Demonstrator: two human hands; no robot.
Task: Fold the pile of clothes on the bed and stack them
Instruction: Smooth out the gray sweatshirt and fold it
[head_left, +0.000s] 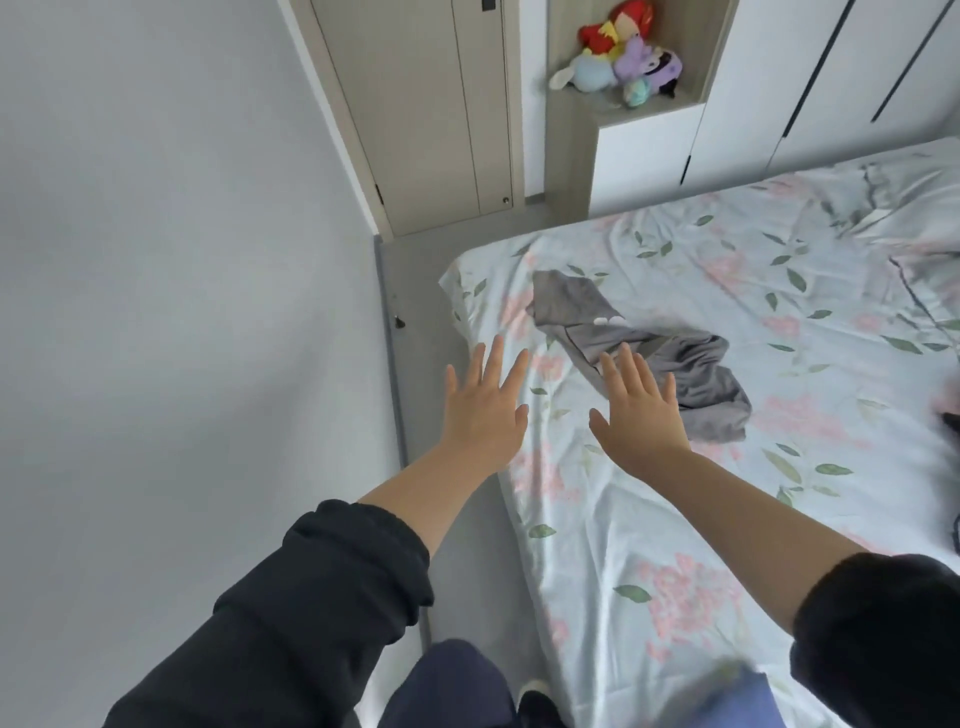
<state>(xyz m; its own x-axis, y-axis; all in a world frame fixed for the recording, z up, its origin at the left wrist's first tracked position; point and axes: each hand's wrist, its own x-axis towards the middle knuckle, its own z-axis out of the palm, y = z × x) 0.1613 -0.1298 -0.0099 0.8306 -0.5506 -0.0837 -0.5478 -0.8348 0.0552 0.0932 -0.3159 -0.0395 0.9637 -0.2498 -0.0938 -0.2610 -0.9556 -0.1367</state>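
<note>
Your left hand (485, 410) and right hand (641, 413) hover flat and empty, apart, near the crumpled grey garment (644, 353) on the bed (675, 519); plush toys (623, 57) sit on a shelf beyond it.

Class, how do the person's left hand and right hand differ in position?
The left hand hangs at the edge of the bed; the right hand is over it. The right hand's fingertips overlap the grey garment in view; the left hand's lie clear. Both are open, empty.
</note>
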